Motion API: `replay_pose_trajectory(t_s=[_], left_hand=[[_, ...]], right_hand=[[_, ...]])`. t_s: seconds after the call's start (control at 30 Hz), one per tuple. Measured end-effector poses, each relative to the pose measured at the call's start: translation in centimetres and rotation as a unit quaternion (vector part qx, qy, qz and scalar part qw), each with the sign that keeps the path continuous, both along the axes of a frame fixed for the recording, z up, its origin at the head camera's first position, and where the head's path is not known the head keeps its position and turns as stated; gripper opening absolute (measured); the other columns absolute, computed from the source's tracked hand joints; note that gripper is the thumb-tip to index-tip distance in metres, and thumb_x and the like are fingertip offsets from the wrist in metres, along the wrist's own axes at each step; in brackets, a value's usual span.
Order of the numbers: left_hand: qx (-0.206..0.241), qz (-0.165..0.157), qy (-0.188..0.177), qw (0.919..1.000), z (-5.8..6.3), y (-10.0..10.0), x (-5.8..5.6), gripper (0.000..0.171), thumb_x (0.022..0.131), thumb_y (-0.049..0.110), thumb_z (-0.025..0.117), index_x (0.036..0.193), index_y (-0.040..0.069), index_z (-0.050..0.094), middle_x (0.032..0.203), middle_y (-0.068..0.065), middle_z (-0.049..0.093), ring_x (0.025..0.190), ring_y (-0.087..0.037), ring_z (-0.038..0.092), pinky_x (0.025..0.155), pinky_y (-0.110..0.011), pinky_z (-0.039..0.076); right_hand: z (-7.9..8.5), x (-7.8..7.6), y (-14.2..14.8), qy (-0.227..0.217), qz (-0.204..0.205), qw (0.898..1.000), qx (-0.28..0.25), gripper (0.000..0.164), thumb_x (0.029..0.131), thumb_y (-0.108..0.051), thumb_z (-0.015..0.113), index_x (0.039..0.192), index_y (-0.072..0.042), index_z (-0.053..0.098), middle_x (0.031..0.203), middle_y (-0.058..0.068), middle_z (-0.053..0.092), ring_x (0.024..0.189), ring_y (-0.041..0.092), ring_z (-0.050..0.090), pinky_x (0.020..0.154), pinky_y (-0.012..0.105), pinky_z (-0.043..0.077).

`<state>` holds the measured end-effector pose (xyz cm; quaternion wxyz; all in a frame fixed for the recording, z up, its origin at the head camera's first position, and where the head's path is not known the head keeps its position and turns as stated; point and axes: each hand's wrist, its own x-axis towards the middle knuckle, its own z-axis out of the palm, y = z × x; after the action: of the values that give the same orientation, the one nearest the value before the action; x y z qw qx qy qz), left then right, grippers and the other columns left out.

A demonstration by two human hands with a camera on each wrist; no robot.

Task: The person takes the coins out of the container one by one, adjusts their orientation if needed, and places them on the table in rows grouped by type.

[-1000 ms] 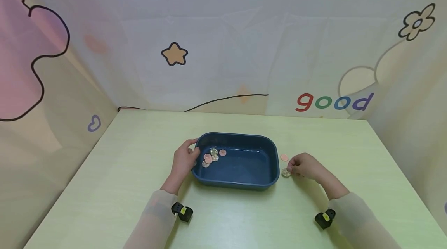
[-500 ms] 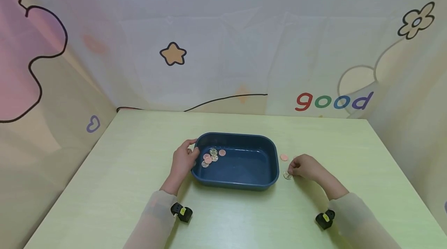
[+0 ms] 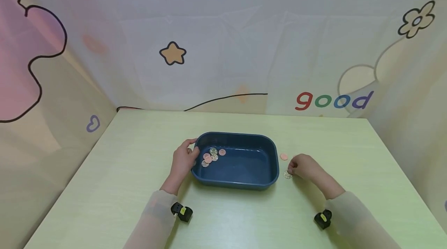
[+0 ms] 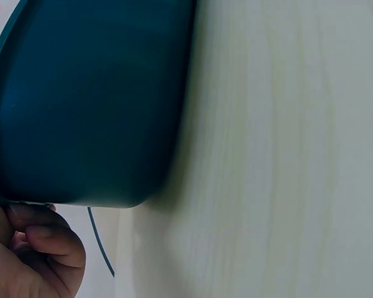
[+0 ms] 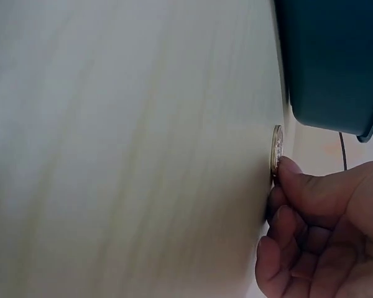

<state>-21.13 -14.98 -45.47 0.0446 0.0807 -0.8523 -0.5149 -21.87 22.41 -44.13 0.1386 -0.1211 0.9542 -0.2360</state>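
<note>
Nearest the viewer, a black wrist camera point(image 3: 323, 219) hangs low beside the right sleeve; if that arm sank, it could knock the table point(image 3: 244, 218) and jolt the fingers.

Beyond it, a metallic coin point(image 3: 287, 175) sits just outside the tray's near right corner. The right hand point(image 3: 304, 165) pinches its edge between thumb and index finger, the other fingers curled in. Whether the coin is wholly off the table, I cannot tell. Only a small part of it is held, so it could pivot or slip, judging by its thin, hard rim.

The left hand point(image 3: 183, 159) pinches the left wall of the blue tray point(image 3: 241, 169), thumb over the rim, fingers curled outside. A tug there would probably slide the tray or tip its left end, shifting the coin pile point(image 3: 208, 159) inside that end.

Farther back, a pink disc point(image 3: 284, 156) lies flat beside the tray's right wall, near the right knuckles; a careless sweep could push it toward the table's right edge or under the tray's overhanging rim.
</note>
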Motion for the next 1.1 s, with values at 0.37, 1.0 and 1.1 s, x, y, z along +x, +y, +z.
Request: replay_pose_trajectory(t_s=[0.37,1.0,1.1], left_hand=[[0.004,0.001,-0.006,1.0000,-0.1,0.1,-0.2,0.046,0.095,0.013,0.056,0.140,0.004,0.060,0.057,0.005,0.036,0.049,-0.009,0.041,0.050,-0.022,0.033],[-0.010,-0.003,0.006,0.9999,-0.2,-0.1,-0.3,0.046,0.094,0.012,0.055,0.138,0.003,0.061,0.055,0.007,0.036,0.048,-0.008,0.041,0.050,-0.022,0.033],[-0.008,-0.006,0.005,0.9999,-0.3,-0.2,-0.3,0.046,0.095,0.012,0.055,0.139,0.003,0.060,0.055,0.007,0.035,0.048,-0.008,0.040,0.050,-0.022,0.033]], right_hand=[[0.1,0.2,-0.5,0.018,0.001,0.999,0.028,0.015,0.090,-0.001,0.066,0.075,-0.001,0.066,0.073,0.004,0.059,0.069,0.016,0.049,0.066,0.028,0.038],[1.1,-0.7,1.6,-0.105,0.017,0.991,-0.087,0.013,0.095,-0.008,0.065,0.098,0.005,0.067,0.082,0.004,0.062,0.073,0.015,0.052,0.066,0.028,0.047],[2.3,-0.9,1.8,-0.121,0.013,0.987,-0.104,0.017,0.097,-0.011,0.064,0.104,0.005,0.066,0.086,0.005,0.061,0.078,0.018,0.054,0.069,0.030,0.051]])
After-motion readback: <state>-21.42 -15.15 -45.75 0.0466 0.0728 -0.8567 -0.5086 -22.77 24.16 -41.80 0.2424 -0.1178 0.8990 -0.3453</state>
